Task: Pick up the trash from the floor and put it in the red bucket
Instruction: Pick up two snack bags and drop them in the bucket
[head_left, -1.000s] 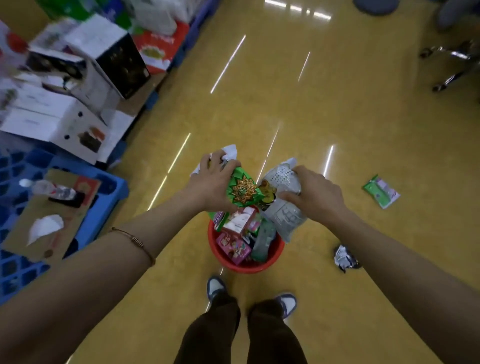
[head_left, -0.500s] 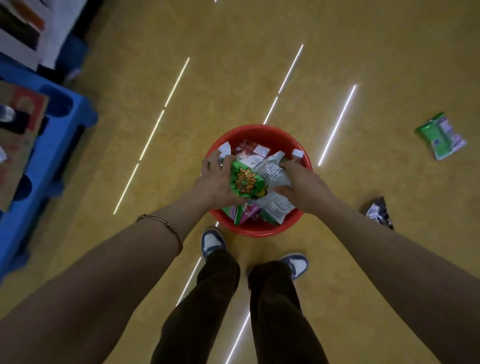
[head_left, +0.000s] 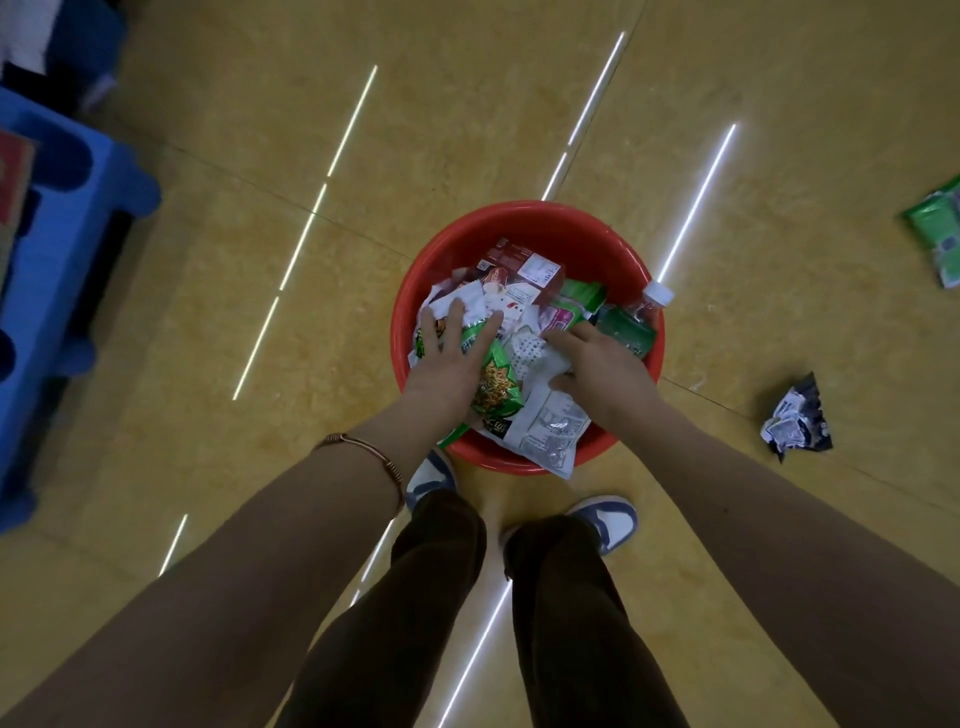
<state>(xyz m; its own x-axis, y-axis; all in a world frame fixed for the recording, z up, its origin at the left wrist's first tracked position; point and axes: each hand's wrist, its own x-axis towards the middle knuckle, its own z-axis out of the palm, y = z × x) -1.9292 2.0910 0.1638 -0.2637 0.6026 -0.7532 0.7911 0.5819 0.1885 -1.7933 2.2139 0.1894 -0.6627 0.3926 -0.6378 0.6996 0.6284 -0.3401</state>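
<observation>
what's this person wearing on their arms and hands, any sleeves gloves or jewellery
No sleeves show anywhere along the arms, and neither the left hand nor the right hand is gloved. The only thing worn is a thin copper-coloured bangle on the left wrist, with a tightly coiled wire section. No rings or watch show.

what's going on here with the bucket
A person stands over a round red plastic bucket full of trash, both hands pressing down inside it. The left hand lies spread on a green snack bag; the right hand is on a white printed packet that overhangs the near rim. A crumpled black-and-white wrapper and a green packet lie on the yellow floor to the right, not yet picked up.
</observation>
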